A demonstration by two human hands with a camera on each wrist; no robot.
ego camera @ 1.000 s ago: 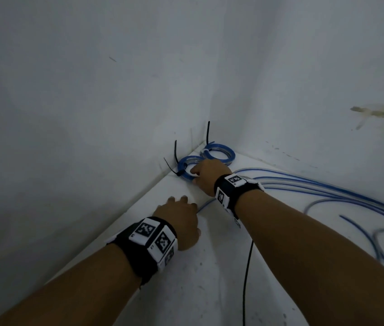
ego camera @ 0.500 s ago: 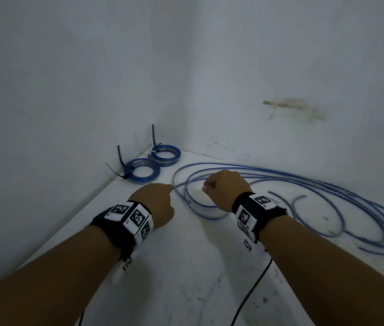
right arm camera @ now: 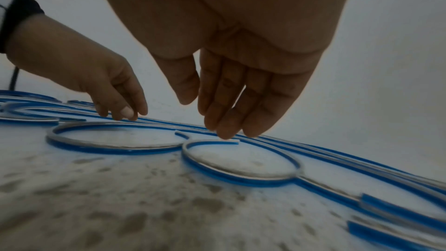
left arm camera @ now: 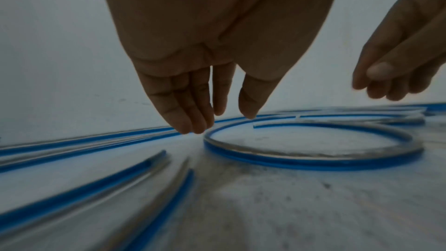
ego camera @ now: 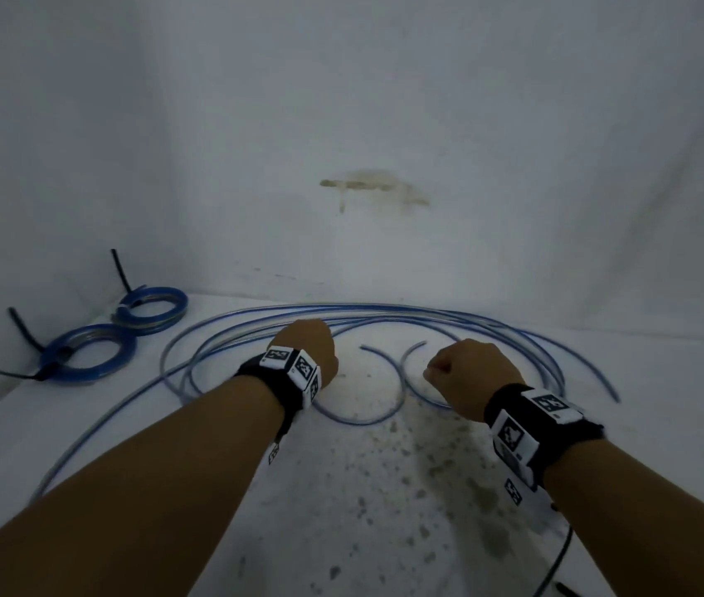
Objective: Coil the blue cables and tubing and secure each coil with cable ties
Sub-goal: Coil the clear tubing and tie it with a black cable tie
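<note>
Two tied coils of blue tubing lie at the left by the wall, one nearer (ego camera: pixel 87 353) and one farther (ego camera: pixel 154 310), each with a black cable tie (ego camera: pixel 22 329) sticking up. Loose blue tubing (ego camera: pixel 384 310) sprawls in wide loops across the white surface. My left hand (ego camera: pixel 307 344) hangs over a loop (left arm camera: pixel 313 157), its fingers (left arm camera: pixel 193 125) straight and pointing down, and it holds nothing. My right hand (ego camera: pixel 466 372) hovers with relaxed fingers (right arm camera: pixel 224 131) just above a free tube end (right arm camera: pixel 231 142), also empty. Whether either hand touches the tubing is unclear.
White walls close the surface at the back and left, with a brown stain (ego camera: pixel 367 187) on the back wall. The surface (ego camera: pixel 384 489) in front of my hands is speckled with dark spots. A black cord (ego camera: pixel 557 562) runs off the lower right.
My right hand has left the tied coil in the corner. Both hands have moved right, over the loose tubing. The view has swung right, so the coils now sit at the far left.
</note>
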